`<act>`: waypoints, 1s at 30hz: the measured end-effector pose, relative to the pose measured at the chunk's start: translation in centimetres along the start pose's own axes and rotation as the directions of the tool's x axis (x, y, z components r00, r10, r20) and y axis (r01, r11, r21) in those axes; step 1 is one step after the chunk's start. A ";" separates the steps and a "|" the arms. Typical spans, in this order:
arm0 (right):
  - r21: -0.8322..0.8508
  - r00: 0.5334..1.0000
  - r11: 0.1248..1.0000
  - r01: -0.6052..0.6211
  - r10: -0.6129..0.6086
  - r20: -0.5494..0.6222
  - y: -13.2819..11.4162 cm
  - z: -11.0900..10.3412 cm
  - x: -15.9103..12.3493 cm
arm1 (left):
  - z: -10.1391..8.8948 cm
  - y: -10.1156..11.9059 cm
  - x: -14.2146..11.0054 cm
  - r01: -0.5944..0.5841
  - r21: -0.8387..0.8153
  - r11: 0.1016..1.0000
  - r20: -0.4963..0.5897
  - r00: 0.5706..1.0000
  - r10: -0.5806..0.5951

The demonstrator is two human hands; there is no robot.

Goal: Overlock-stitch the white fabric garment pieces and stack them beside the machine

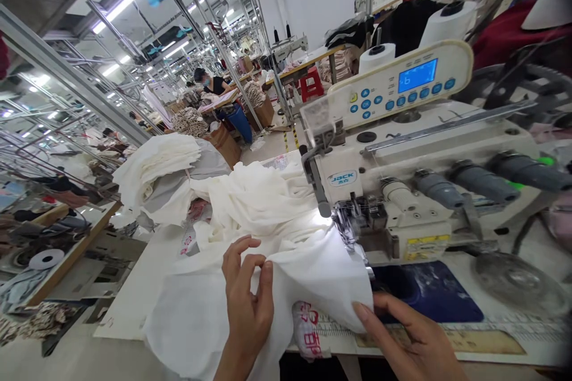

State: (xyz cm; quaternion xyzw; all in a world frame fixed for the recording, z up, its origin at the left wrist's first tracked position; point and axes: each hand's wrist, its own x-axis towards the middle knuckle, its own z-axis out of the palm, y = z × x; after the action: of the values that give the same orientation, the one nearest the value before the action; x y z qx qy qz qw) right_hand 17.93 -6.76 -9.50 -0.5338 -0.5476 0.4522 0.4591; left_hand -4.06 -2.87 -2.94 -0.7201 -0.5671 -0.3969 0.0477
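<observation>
White fabric [330,277] runs under the presser foot [351,241] of a JACK overlock sewing machine [357,178], lit by its lamp. My right hand [409,333] pinches the fabric's right edge between thumb and fingers, just in front of the foot. Left of it, my left hand [250,297] is closed with bent fingers on the same fabric, where a fold starts at the fingertips. The cloth hangs over the table's front edge. More white fabric [263,190] lies bunched behind my hands. A plastic piece with red print [308,330] shows below the cloth.
A stack of white cut pieces [156,161] stands at the back left. The machine carries a control panel [402,86] with a lit screen. A ruler strip [447,339] lies along the front edge. Thread cones [378,58] stand behind. A co-worker [217,83] sits farther back.
</observation>
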 end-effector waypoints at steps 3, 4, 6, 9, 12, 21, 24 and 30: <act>-0.018 0.999 0.999 0.031 -0.032 -0.010 -0.3 -0.1 0.3 | 0.3 0.5 0.9 0.029 0.063 0.998 -0.022 0.999 -0.028; -0.035 0.999 0.998 0.049 -0.050 -0.016 -0.4 -0.1 0.4 | 0.5 0.9 1.0 0.015 0.092 0.996 -0.057 0.998 -0.009; -0.062 0.996 0.994 0.087 -0.089 -0.029 -0.6 -0.2 0.6 | 0.9 2.2 1.0 -0.107 0.114 0.988 -0.121 0.985 0.121; -0.068 0.990 0.989 0.131 -0.134 -0.041 -0.8 -0.3 0.6 | 1.7 4.6 0.4 -0.377 -0.015 0.926 -0.032 0.926 0.376; -0.067 0.985 0.984 0.164 -0.166 -0.037 -0.7 -0.3 0.6 | 2.6 6.1 0.4 -0.378 -0.157 0.913 0.169 0.900 0.402; -0.131 0.983 0.978 0.163 -0.173 -0.069 -0.8 -0.5 0.9 | 3.1 5.1 2.5 -0.196 -0.250 0.948 0.336 0.901 0.275; -0.152 0.982 0.980 0.125 -0.144 -0.122 -1.4 -0.6 1.2 | 3.0 5.1 3.5 -0.184 -0.274 0.944 0.372 0.885 0.280; -0.188 0.982 0.982 -0.001 -0.034 -0.187 -2.6 -0.5 1.8 | 3.4 4.3 5.1 -0.162 -0.279 0.947 0.423 0.864 0.273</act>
State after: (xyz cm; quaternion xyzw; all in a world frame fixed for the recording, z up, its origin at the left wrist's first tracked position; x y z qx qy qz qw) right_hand 17.93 -5.00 -6.78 -0.6106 -0.5457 0.3419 0.4609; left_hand 1.58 1.34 -0.47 -0.8532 -0.4262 -0.2725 -0.1271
